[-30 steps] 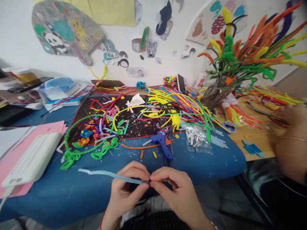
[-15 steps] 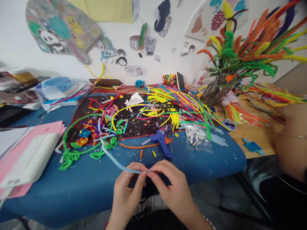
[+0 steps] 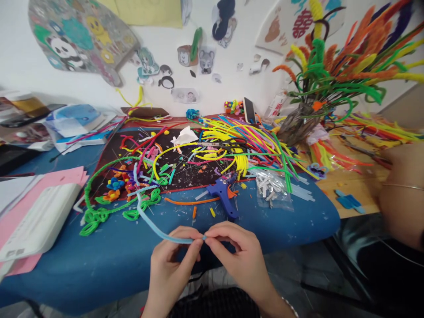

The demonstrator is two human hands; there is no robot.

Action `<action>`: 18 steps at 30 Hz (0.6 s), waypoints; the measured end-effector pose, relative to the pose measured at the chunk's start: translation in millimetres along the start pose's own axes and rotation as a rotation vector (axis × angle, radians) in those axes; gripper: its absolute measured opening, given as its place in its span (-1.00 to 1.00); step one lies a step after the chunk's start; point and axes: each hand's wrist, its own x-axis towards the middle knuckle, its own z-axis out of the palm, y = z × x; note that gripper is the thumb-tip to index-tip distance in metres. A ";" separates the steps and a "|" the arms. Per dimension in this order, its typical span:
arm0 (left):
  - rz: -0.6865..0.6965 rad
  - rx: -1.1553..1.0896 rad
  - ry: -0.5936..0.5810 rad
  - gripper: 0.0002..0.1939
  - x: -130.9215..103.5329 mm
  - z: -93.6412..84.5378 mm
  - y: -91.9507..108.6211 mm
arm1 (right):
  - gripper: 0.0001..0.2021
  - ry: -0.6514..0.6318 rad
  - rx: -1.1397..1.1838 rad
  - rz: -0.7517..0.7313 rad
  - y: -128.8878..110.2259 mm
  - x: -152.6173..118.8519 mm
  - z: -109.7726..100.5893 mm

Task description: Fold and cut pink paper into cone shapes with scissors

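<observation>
A light blue pipe cleaner [image 3: 153, 226] curves from the clutter on the dark mat down to my hands at the table's front edge. My left hand [image 3: 177, 265] pinches it close to its end between thumb and fingers. At the very tip, my right hand [image 3: 236, 256] has thumb and forefinger closed on the same pipe cleaner, almost touching the left fingertips. Beyond the hands lies a blue glue gun [image 3: 225, 198]. Green looped pipe cleaners [image 3: 96, 216] rest to the left.
Yellow and coloured pipe cleaners [image 3: 241, 161] are heaped on the dark mat [image 3: 132, 139]. A bag of metal pieces [image 3: 270, 190] lies right of the glue gun. A white power strip [image 3: 43, 221] sits at left. Another person's arm [image 3: 402, 198] is at right, near a vase [image 3: 298, 123].
Both hands still pinch the light blue pipe cleaner. They have spread slightly at the wrists, and the view has shifted a little.
</observation>
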 end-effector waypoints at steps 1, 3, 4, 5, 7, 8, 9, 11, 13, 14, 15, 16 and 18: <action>0.014 0.013 -0.009 -0.87 0.8 -0.9 -0.4 | -0.89 0.017 -0.022 -0.039 0.2 -0.6 0.6; 0.045 0.048 -0.023 -0.84 2.1 -2.6 -0.8 | -0.86 0.030 -0.064 -0.105 -0.4 -1.9 1.4; 0.062 0.071 -0.025 -0.82 2.8 -3.4 -0.6 | -0.85 0.034 -0.080 -0.127 -1.0 -2.5 1.7; 0.081 0.097 -0.029 -0.81 3.5 -4.0 0.0 | -0.85 0.038 -0.091 -0.143 -1.5 -3.0 2.0; 0.125 0.156 -0.040 -0.80 4.8 -4.7 1.9 | -0.85 0.043 -0.106 -0.161 -1.8 -3.5 2.5; 0.146 0.186 -0.046 -0.80 5.4 -4.9 3.2 | -0.85 0.041 -0.112 -0.165 -1.4 -3.3 2.7; 0.161 0.215 -0.051 -0.81 5.8 -4.9 4.4 | -0.84 0.039 -0.115 -0.166 -0.9 -2.9 3.0; 0.176 0.269 -0.058 -0.84 6.4 -5.1 6.5 | -0.82 0.029 -0.113 -0.162 0.7 -1.6 3.5; 0.165 0.302 -0.069 -0.86 6.8 -5.8 8.0 | -0.80 0.027 -0.098 -0.146 2.1 -0.2 3.7; 0.161 0.304 -0.080 -0.87 7.0 -6.3 8.7 | -0.80 0.030 -0.081 -0.129 2.7 0.2 3.5; 0.165 0.296 -0.090 -0.87 7.4 -7.1 9.4 | -0.80 0.030 -0.055 -0.101 3.1 0.2 3.2; 0.175 0.279 -0.105 -0.87 7.9 -8.2 9.9 | -0.81 0.027 -0.017 -0.058 3.6 -0.1 2.7; 0.206 0.228 -0.149 -0.85 8.8 -10.7 10.4 | -0.85 0.009 0.093 0.065 4.7 -1.7 1.2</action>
